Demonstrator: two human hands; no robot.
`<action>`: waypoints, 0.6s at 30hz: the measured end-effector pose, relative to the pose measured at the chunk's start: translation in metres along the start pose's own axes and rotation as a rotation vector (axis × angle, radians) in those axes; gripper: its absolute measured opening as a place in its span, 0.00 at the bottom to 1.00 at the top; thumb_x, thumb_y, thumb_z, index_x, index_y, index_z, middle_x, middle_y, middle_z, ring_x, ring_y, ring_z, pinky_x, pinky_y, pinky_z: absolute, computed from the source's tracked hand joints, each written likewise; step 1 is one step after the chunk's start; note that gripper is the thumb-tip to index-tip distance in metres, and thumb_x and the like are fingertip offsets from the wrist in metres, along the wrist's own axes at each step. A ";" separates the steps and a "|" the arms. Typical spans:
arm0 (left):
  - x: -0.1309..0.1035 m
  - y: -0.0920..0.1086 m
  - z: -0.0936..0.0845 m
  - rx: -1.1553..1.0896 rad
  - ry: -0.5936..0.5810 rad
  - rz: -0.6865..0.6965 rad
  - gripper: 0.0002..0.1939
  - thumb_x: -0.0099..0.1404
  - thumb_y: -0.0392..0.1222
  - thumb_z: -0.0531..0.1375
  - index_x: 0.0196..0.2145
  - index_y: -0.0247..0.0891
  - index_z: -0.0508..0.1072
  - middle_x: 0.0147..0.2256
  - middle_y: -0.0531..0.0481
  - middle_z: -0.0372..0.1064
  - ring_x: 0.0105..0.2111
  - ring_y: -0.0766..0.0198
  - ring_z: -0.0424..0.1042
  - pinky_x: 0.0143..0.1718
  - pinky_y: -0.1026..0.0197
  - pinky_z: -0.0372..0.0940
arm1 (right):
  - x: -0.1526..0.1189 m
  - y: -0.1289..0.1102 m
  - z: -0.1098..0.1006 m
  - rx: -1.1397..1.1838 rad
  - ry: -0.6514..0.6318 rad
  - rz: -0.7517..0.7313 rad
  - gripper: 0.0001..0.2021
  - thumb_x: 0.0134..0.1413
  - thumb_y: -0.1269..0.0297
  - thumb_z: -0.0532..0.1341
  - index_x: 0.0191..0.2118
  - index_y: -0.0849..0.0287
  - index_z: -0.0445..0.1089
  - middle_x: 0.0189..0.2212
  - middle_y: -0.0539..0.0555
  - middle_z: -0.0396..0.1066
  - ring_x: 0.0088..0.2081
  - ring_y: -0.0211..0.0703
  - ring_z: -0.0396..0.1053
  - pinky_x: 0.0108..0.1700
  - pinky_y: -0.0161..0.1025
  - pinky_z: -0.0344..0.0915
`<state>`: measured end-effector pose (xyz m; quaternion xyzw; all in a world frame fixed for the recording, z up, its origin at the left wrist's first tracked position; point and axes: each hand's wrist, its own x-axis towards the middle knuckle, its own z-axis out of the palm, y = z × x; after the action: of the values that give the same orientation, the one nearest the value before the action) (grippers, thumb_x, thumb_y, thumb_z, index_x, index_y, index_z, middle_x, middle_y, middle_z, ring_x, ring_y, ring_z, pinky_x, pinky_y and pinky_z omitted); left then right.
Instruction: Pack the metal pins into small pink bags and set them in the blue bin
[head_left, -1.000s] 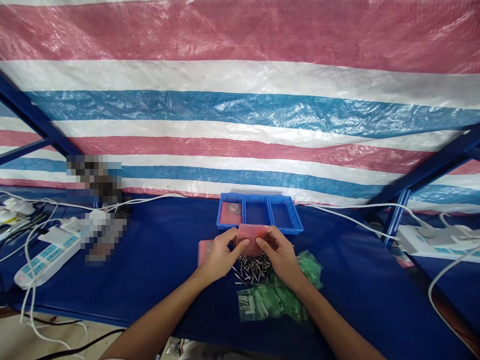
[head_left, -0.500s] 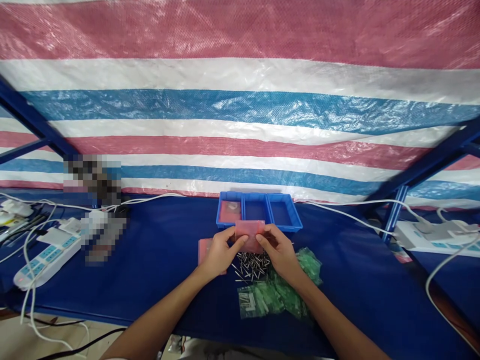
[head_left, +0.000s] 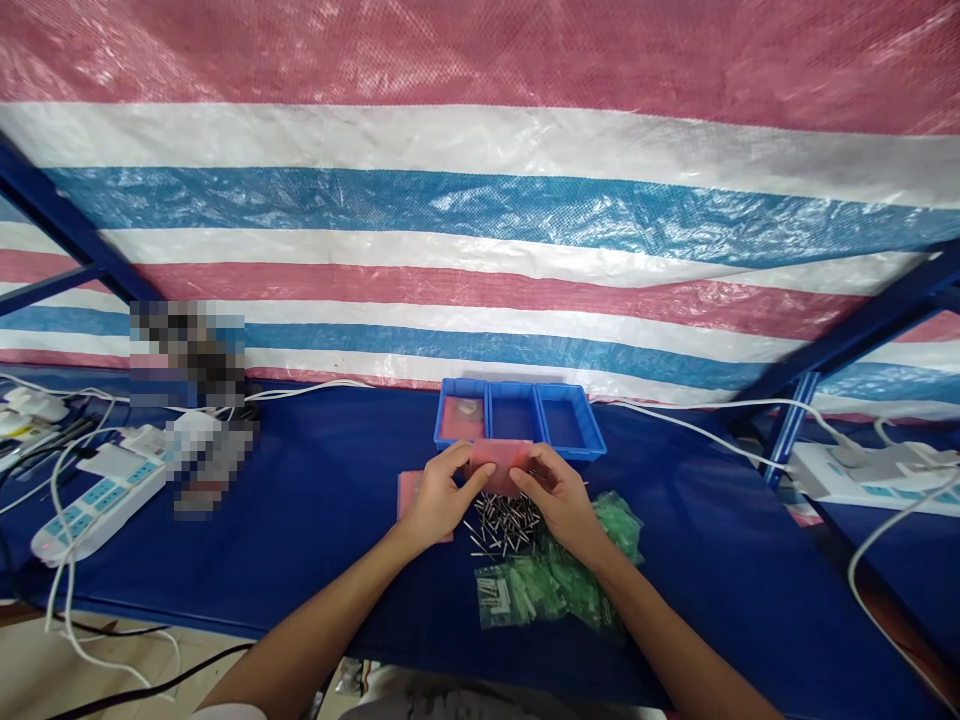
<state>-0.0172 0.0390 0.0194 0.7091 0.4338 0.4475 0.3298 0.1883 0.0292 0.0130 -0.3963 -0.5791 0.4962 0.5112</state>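
Note:
Between my two hands is a small pink plastic bag [head_left: 500, 462], pinched at its sides. My left hand [head_left: 442, 495] grips its left edge with thumb and fingers; my right hand [head_left: 559, 497] grips the right edge. Below the bag lies a pile of thin metal bits [head_left: 504, 527] on the blue table. More pink bags [head_left: 409, 490] lie partly hidden behind my left hand. Clear bags with green contents [head_left: 536, 590] are spread in front of the pile, and another green bag [head_left: 619, 525] sits to the right of my right wrist.
Behind my hands stands a blue three-part tray [head_left: 574, 418], with a pink bag [head_left: 461, 418] in its left compartment. Power strips [head_left: 105, 505] with white cables lie at left and another power strip [head_left: 885, 475] at right. Striped sheeting [head_left: 480, 210] hangs behind.
The pink bag appears tilted or folded, so less of its height shows. Both hands keep their hold on its sides with little movement.

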 end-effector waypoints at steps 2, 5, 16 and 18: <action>0.000 0.000 0.000 0.003 0.004 0.001 0.16 0.76 0.51 0.60 0.38 0.36 0.78 0.32 0.48 0.72 0.34 0.60 0.69 0.38 0.60 0.64 | 0.000 0.002 0.000 -0.010 -0.002 -0.008 0.10 0.66 0.52 0.66 0.42 0.52 0.75 0.40 0.52 0.72 0.41 0.47 0.70 0.45 0.41 0.69; -0.002 0.000 0.001 0.023 -0.002 -0.010 0.16 0.76 0.52 0.60 0.38 0.36 0.78 0.32 0.49 0.73 0.33 0.61 0.68 0.37 0.60 0.64 | -0.001 0.003 0.000 -0.031 0.008 -0.020 0.10 0.67 0.52 0.65 0.43 0.52 0.76 0.41 0.52 0.73 0.42 0.47 0.70 0.45 0.41 0.68; -0.006 -0.001 -0.001 0.000 0.045 0.131 0.26 0.78 0.41 0.57 0.70 0.45 0.59 0.45 0.46 0.75 0.41 0.59 0.75 0.46 0.55 0.72 | 0.001 0.002 0.000 -0.007 0.129 -0.051 0.10 0.65 0.54 0.67 0.40 0.54 0.74 0.36 0.51 0.71 0.38 0.45 0.68 0.42 0.39 0.66; -0.005 -0.002 -0.003 0.060 0.033 0.209 0.22 0.79 0.39 0.56 0.68 0.46 0.64 0.49 0.44 0.74 0.46 0.58 0.75 0.51 0.53 0.72 | 0.001 0.001 0.000 0.008 0.129 -0.058 0.09 0.65 0.54 0.67 0.40 0.54 0.74 0.37 0.52 0.71 0.39 0.45 0.69 0.42 0.40 0.67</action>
<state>-0.0212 0.0353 0.0172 0.7525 0.3759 0.4780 0.2529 0.1877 0.0303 0.0126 -0.4087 -0.5541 0.4569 0.5632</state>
